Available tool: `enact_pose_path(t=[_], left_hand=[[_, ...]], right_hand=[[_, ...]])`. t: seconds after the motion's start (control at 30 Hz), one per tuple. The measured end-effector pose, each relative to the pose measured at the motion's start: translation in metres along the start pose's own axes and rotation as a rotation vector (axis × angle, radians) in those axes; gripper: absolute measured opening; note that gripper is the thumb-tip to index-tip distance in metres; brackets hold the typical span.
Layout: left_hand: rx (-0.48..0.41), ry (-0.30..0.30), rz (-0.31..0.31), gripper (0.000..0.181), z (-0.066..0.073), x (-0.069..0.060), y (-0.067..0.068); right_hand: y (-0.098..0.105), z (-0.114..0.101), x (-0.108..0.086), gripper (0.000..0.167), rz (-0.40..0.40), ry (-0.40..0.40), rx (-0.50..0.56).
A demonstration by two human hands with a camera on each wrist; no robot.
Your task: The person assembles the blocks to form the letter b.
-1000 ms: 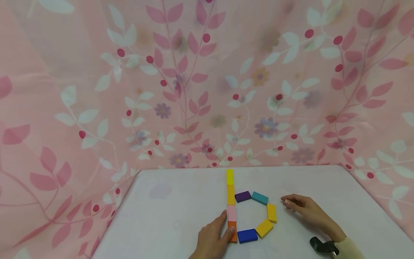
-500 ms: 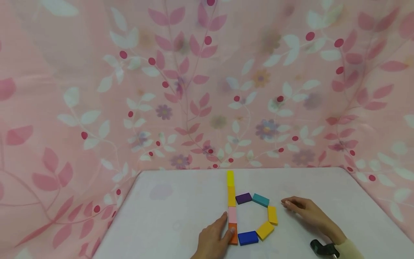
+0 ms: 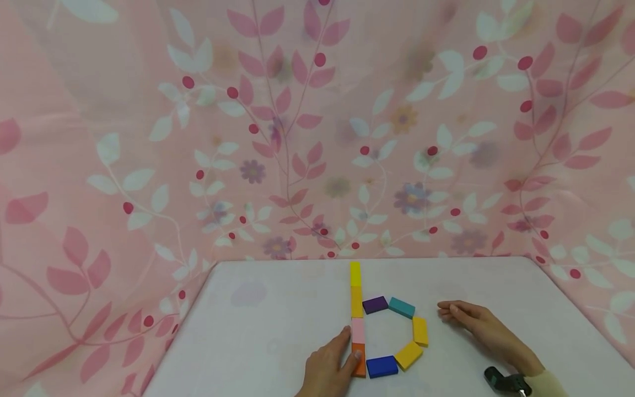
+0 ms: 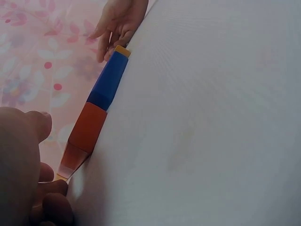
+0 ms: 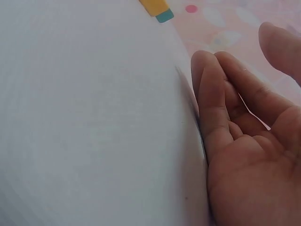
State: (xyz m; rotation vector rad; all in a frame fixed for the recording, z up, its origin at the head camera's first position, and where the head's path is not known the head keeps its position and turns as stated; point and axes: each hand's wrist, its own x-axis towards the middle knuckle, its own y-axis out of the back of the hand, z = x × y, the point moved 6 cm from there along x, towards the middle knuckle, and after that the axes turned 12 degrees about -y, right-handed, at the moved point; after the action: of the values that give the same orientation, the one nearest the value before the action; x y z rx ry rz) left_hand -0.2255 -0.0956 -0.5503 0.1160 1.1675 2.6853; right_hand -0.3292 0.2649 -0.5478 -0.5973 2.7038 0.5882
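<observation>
Flat coloured blocks lie on the white table, forming a b-like shape in the head view. Its upright runs from a bright yellow block (image 3: pixel 355 274) through an amber block (image 3: pixel 356 301) and a pink block (image 3: pixel 358 331) to an orange block (image 3: pixel 361 365). A purple block (image 3: pixel 375 305), a teal block (image 3: pixel 402 307), two yellow blocks (image 3: pixel 420 332) and a blue block (image 3: pixel 382 366) curve round on the right. My left hand (image 3: pixel 324 366) rests beside the upright, forefinger at the pink block, thumb over the orange one. Holding nothing, my right hand (image 3: pixel 478 325) lies on the table, right of the curve.
A white cloth covers the table (image 3: pixel 238 331), whose back edge meets a pink leaf-patterned curtain (image 3: pixel 297 138). A black wrist device (image 3: pixel 506 381) sits at the right sleeve (image 3: pixel 545 384).
My right hand has shifted slightly to the right and its fingers have turned a little. The left hand stays at the upright, and the blocks keep their arrangement.
</observation>
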Motion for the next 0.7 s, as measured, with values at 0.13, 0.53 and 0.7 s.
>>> enact_pose_path(t=[0.13, 0.53, 0.7], left_hand=[[-0.017, 0.001, -0.004, 0.074, -0.0015, 0.0023, 0.0001], [-0.029, -0.020, 0.041, 0.068, -0.0024, 0.0029, -0.0057], [-0.092, -0.049, 0.114, 0.064, -0.0017, 0.0007, -0.0009]], right_hand=[[-0.0015, -0.0002, 0.0007, 0.061, 0.005, -0.007, 0.002], [-0.0012, 0.0057, -0.0053, 0.061, 0.024, -0.026, -0.017], [0.0000, 0.0052, -0.0057, 0.062, 0.022, -0.022, 0.002]])
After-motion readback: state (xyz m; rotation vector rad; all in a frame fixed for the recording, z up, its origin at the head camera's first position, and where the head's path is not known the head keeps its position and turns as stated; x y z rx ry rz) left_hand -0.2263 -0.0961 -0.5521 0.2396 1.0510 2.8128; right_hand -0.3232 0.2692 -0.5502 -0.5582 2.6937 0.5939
